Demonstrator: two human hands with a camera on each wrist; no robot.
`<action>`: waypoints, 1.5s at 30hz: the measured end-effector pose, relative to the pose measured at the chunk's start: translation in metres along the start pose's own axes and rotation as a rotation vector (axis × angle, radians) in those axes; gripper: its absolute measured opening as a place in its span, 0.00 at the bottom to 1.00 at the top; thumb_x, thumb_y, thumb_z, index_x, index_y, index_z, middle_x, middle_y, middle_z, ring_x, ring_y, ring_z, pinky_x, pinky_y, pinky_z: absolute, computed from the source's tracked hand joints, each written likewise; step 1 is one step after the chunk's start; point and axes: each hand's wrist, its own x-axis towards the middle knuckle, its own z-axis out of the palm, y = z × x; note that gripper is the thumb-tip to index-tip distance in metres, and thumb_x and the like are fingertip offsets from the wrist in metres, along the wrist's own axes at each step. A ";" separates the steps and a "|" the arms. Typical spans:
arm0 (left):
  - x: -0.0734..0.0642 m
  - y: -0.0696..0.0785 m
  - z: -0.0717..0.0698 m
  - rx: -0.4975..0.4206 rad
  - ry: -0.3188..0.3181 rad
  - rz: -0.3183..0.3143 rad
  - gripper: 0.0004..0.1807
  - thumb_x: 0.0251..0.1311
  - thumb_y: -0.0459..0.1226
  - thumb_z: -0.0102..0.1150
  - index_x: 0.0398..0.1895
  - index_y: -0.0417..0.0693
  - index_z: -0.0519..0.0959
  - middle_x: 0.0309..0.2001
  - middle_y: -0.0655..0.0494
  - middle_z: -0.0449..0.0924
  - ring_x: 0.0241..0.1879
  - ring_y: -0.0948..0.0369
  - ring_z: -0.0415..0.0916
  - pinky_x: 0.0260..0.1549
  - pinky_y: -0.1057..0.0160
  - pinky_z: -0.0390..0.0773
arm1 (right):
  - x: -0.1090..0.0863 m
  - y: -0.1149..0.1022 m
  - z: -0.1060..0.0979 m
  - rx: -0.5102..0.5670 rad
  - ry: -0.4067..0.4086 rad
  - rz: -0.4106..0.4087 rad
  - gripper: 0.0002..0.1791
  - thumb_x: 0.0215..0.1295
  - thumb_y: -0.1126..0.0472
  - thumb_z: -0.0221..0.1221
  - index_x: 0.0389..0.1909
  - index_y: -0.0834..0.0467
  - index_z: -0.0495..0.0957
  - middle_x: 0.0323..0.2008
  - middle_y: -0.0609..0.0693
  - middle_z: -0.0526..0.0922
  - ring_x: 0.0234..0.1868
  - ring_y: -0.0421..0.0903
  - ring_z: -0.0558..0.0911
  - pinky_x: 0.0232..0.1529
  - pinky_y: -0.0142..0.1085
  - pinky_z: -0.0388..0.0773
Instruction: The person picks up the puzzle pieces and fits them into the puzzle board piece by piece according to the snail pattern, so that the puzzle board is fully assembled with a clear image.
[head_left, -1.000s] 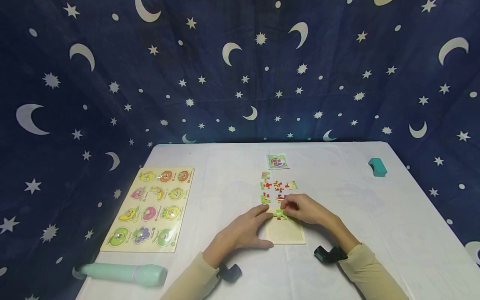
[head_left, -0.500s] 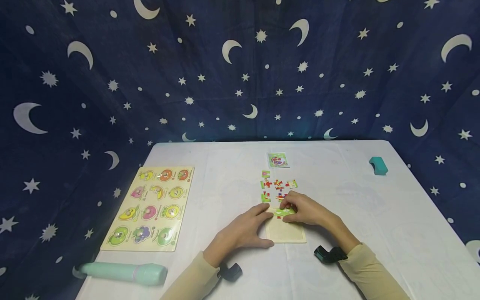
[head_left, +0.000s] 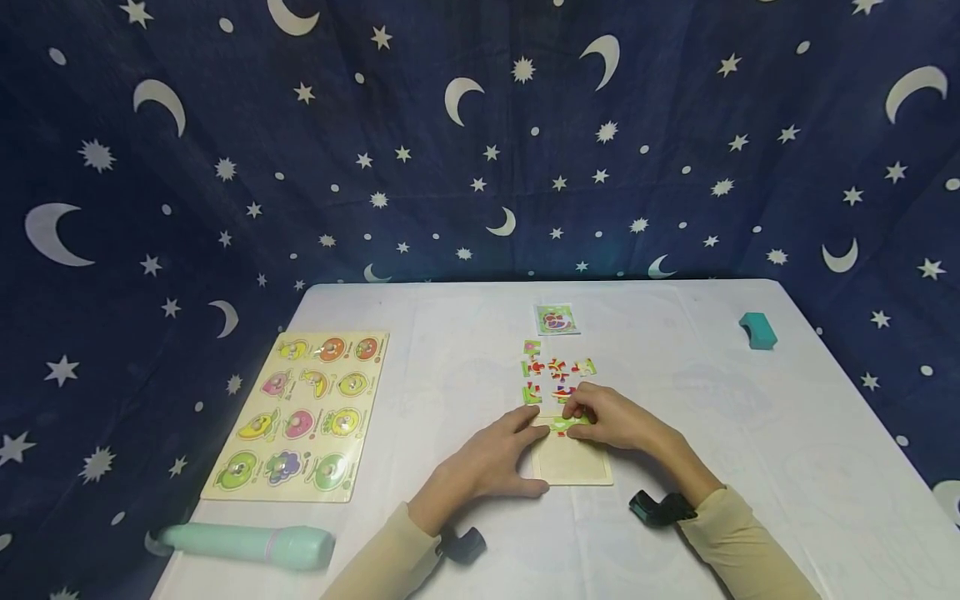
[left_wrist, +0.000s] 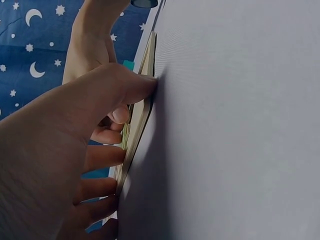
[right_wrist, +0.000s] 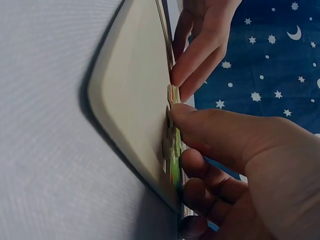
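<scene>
A small square wooden puzzle board lies in front of me, its far strip covered by green and red jigsaw pieces. My left hand spans its left side, the thumb at the near edge and the fingertips around the far left corner. At the far right, my right hand pinches a green jigsaw piece in the row, thumb on top and curled fingers at the rim. Several loose jigsaw pieces lie just beyond the board. Behind them is a picture card.
A fruit puzzle board with knobs lies to the left. Nearer on that side is a mint-green folded umbrella-like cylinder. A teal block sits at the far right of the white table. A starry cloth hangs behind.
My right thumb has shifted slightly left and down over the row of pieces, and the fingers have settled at the board's far edge. The left hand stays put.
</scene>
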 end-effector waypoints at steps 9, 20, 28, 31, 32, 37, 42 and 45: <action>0.002 -0.001 0.003 0.052 0.041 0.025 0.44 0.52 0.63 0.63 0.72 0.56 0.70 0.76 0.51 0.61 0.75 0.55 0.61 0.68 0.59 0.70 | 0.002 0.003 -0.001 0.016 0.024 0.001 0.08 0.57 0.58 0.72 0.35 0.51 0.84 0.31 0.41 0.77 0.32 0.36 0.72 0.34 0.28 0.71; 0.002 0.002 0.003 0.074 0.057 0.036 0.44 0.53 0.64 0.63 0.71 0.55 0.70 0.74 0.49 0.62 0.74 0.55 0.62 0.69 0.60 0.70 | 0.003 0.007 -0.001 0.023 0.008 0.038 0.04 0.62 0.61 0.68 0.34 0.48 0.83 0.32 0.39 0.77 0.34 0.35 0.72 0.37 0.29 0.73; 0.002 0.003 0.003 0.100 0.083 0.048 0.43 0.53 0.64 0.62 0.70 0.55 0.71 0.73 0.49 0.64 0.73 0.55 0.63 0.69 0.61 0.69 | 0.002 0.004 -0.001 -0.006 0.014 0.038 0.07 0.58 0.56 0.71 0.34 0.49 0.82 0.30 0.40 0.76 0.31 0.35 0.71 0.34 0.28 0.71; 0.002 0.003 0.004 0.110 0.091 0.051 0.43 0.53 0.64 0.61 0.70 0.55 0.71 0.73 0.48 0.65 0.73 0.55 0.64 0.69 0.61 0.69 | 0.002 0.002 -0.001 -0.018 0.017 0.036 0.11 0.54 0.53 0.74 0.34 0.49 0.82 0.30 0.42 0.75 0.31 0.35 0.70 0.33 0.28 0.70; 0.002 0.004 0.004 0.111 0.092 0.050 0.43 0.53 0.64 0.61 0.70 0.55 0.71 0.73 0.48 0.65 0.73 0.55 0.64 0.69 0.61 0.69 | 0.001 0.001 -0.001 -0.021 0.020 0.037 0.12 0.54 0.53 0.74 0.34 0.50 0.81 0.30 0.42 0.75 0.31 0.35 0.70 0.33 0.28 0.70; 0.002 0.005 0.005 0.117 0.092 0.046 0.43 0.54 0.64 0.61 0.70 0.55 0.71 0.73 0.49 0.65 0.73 0.54 0.64 0.69 0.60 0.70 | 0.001 0.001 -0.001 -0.055 0.034 0.042 0.14 0.53 0.52 0.74 0.35 0.50 0.81 0.30 0.42 0.75 0.32 0.35 0.69 0.34 0.28 0.69; 0.002 0.006 0.004 0.111 0.085 0.030 0.45 0.53 0.64 0.62 0.71 0.49 0.70 0.73 0.49 0.66 0.73 0.55 0.64 0.70 0.61 0.68 | 0.000 0.004 0.000 -0.070 0.049 0.028 0.15 0.53 0.51 0.74 0.36 0.52 0.81 0.31 0.43 0.75 0.32 0.35 0.69 0.35 0.29 0.69; 0.002 0.006 0.002 0.099 0.069 0.019 0.47 0.53 0.64 0.62 0.71 0.45 0.69 0.73 0.50 0.65 0.73 0.55 0.64 0.70 0.61 0.68 | 0.000 0.005 0.000 -0.064 0.048 0.029 0.15 0.53 0.51 0.74 0.36 0.52 0.81 0.32 0.43 0.76 0.33 0.35 0.69 0.35 0.29 0.69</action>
